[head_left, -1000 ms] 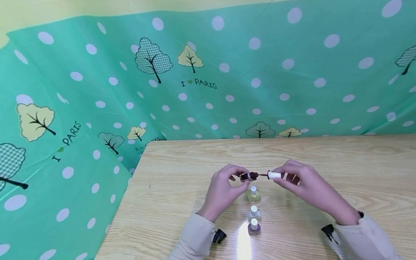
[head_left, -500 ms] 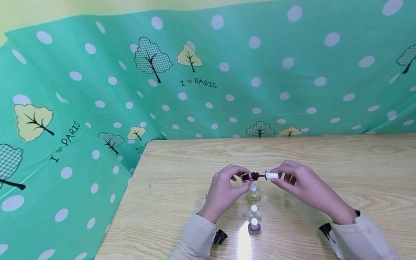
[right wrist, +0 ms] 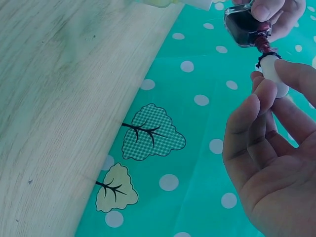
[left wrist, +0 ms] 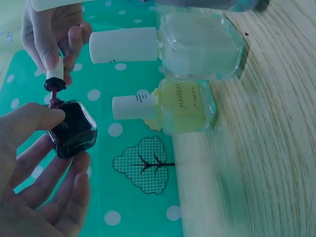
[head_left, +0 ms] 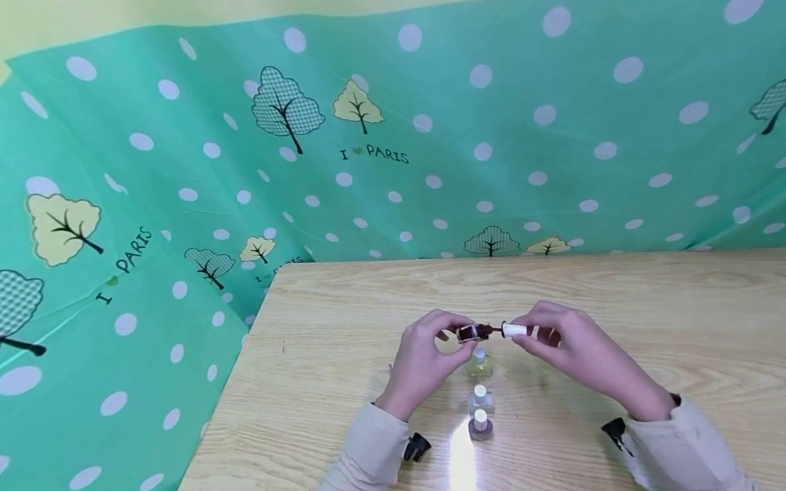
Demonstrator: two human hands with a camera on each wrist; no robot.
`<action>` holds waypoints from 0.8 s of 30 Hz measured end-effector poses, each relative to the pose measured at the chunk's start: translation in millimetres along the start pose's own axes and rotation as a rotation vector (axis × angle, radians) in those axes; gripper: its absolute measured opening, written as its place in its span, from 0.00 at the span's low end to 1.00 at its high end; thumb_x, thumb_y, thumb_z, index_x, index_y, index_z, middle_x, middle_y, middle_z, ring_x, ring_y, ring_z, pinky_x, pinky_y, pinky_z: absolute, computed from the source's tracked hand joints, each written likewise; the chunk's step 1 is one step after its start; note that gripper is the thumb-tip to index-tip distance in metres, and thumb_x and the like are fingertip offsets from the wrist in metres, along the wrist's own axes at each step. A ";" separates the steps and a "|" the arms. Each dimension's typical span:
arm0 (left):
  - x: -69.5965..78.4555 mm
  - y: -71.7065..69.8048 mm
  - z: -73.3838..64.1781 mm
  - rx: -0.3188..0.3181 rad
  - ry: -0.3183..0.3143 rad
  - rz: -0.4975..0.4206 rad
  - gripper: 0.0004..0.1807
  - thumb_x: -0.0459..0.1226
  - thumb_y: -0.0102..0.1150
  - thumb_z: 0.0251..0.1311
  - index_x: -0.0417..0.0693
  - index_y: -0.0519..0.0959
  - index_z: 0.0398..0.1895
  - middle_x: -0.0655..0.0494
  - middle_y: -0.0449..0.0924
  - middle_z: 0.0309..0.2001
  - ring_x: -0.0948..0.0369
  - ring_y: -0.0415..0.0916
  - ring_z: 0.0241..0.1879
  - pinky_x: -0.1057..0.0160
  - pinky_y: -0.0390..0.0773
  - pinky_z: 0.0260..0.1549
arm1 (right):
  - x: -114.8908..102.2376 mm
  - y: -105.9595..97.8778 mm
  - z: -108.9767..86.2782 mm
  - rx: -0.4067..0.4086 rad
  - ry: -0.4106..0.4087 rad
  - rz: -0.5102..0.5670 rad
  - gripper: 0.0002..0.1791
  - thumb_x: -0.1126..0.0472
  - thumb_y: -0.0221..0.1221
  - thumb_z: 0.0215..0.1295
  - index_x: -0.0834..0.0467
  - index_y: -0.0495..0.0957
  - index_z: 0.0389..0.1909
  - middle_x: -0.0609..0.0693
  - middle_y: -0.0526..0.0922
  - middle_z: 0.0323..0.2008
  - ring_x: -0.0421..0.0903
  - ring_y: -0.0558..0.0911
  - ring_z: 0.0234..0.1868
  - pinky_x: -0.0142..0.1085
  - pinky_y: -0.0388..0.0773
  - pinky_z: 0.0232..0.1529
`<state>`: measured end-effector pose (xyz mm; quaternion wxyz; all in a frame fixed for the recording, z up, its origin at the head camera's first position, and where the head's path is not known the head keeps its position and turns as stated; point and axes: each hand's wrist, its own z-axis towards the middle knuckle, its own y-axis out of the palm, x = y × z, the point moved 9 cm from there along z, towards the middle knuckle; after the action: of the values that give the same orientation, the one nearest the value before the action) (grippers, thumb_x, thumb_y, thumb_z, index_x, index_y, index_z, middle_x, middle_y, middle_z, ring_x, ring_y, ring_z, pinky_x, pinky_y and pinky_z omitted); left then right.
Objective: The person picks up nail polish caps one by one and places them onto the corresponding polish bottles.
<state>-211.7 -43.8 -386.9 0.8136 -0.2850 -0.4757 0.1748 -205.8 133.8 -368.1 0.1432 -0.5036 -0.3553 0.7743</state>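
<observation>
My left hand (head_left: 422,361) pinches a dark red nail polish bottle (left wrist: 74,129) between thumb and fingers, tipped sideways above the table. The white brush cap (head_left: 515,330) is held by my right hand (head_left: 577,347) just to the right of the bottle. A short length of reddish brush stem (right wrist: 264,45) shows between the cap and the bottle's neck, and the brush tip is hidden inside the neck. Dark polish marks the cap's rim. Below the hands stands a yellow nail polish bottle (left wrist: 185,106) with a white cap.
Nearer the body, a clear whitish polish bottle (head_left: 481,401) and a purplish one (head_left: 480,426) stand upright in line with the yellow one. All rest on a wooden table (head_left: 324,388). A green dotted cloth (head_left: 369,197) hangs behind and to the left.
The cap has moved slightly left toward the bottle, so less of the brush stem shows than a second ago. Both hands keep their hold.
</observation>
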 end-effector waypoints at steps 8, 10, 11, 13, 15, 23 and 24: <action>5.7 0.3 1.1 -0.006 0.027 -0.015 0.14 0.37 0.72 0.55 0.51 0.85 0.45 0.59 0.85 0.43 0.63 0.80 0.43 0.69 0.80 0.41 | -1.8 0.5 0.5 -0.024 0.003 -0.006 0.06 0.56 0.62 0.69 0.51 0.86 0.42 0.38 0.78 0.29 0.35 0.72 0.26 0.29 0.74 0.26; 7.1 0.6 1.0 -0.008 0.030 -0.014 0.14 0.37 0.72 0.55 0.51 0.85 0.45 0.59 0.85 0.43 0.63 0.81 0.43 0.69 0.81 0.42 | -2.2 0.8 0.7 -0.021 0.001 -0.010 0.07 0.57 0.62 0.68 0.52 0.86 0.42 0.39 0.78 0.30 0.35 0.72 0.26 0.29 0.74 0.26; 7.6 0.9 1.0 -0.012 0.029 -0.015 0.14 0.37 0.72 0.55 0.51 0.85 0.45 0.59 0.85 0.43 0.63 0.81 0.43 0.69 0.81 0.42 | -2.5 1.2 1.0 -0.020 0.000 -0.012 0.07 0.57 0.63 0.68 0.52 0.86 0.42 0.39 0.78 0.29 0.35 0.72 0.26 0.29 0.74 0.26; 9.7 1.5 0.8 -0.016 0.037 -0.010 0.14 0.37 0.72 0.55 0.51 0.85 0.45 0.59 0.85 0.43 0.63 0.81 0.43 0.67 0.81 0.43 | -3.7 2.8 1.7 -0.024 -0.006 -0.018 0.07 0.57 0.63 0.67 0.53 0.86 0.42 0.39 0.79 0.30 0.35 0.72 0.26 0.29 0.73 0.25; 11.7 2.4 0.6 -0.023 0.046 -0.002 0.14 0.37 0.72 0.55 0.51 0.85 0.45 0.59 0.85 0.43 0.64 0.81 0.43 0.65 0.81 0.45 | -4.4 5.4 2.5 -0.035 -0.006 -0.022 0.07 0.58 0.64 0.67 0.54 0.86 0.41 0.39 0.78 0.30 0.36 0.72 0.27 0.29 0.73 0.25; 16.6 3.4 -0.3 -0.028 0.057 0.059 0.13 0.39 0.72 0.55 0.53 0.86 0.45 0.61 0.86 0.43 0.65 0.81 0.45 0.65 0.79 0.50 | -6.9 10.3 1.4 -0.052 -0.027 -0.041 0.06 0.58 0.62 0.68 0.52 0.86 0.42 0.38 0.77 0.31 0.35 0.71 0.27 0.29 0.72 0.26; 17.3 3.4 -0.4 -0.028 0.059 0.064 0.13 0.39 0.72 0.55 0.53 0.86 0.45 0.61 0.86 0.43 0.65 0.81 0.45 0.65 0.79 0.50 | -7.2 10.5 0.9 -0.054 -0.031 -0.044 0.06 0.58 0.61 0.69 0.51 0.85 0.42 0.38 0.77 0.31 0.35 0.70 0.27 0.29 0.72 0.26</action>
<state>-202.9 -31.7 -377.6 0.8173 -0.3163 -0.4444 0.1856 -202.0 121.8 -370.3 0.1412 -0.4874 -0.3892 0.7688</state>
